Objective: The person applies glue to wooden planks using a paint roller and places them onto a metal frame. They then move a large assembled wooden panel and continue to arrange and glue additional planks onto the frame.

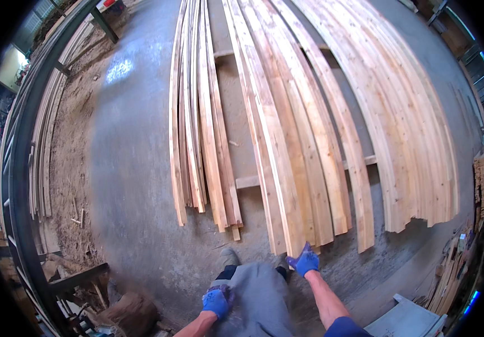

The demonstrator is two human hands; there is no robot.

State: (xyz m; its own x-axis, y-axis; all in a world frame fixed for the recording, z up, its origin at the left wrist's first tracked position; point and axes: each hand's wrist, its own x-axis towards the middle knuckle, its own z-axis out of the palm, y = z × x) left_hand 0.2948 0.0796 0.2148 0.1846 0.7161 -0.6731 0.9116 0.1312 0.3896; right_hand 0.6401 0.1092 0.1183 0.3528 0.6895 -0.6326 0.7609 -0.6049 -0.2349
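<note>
My right hand (305,262), in a blue glove with a dark palm, is at the near end of a long wooden plank (283,205). Its thumb and fingers close around the plank's end. This plank lies in the middle group, with several other pale planks (323,174) close to its right. My left hand (217,301), gloved the same way, is held low against the grey apron (259,297) over my lap. Its fingers are curled in, and no object shows in them.
Narrower boards (202,168) lie to the left, and a wide row of planks (405,140) to the right. Crosswise wooden bearers (247,182) support them above the concrete floor (135,168). A dark metal frame (26,140) runs along the left. A pale panel (402,320) stands at lower right.
</note>
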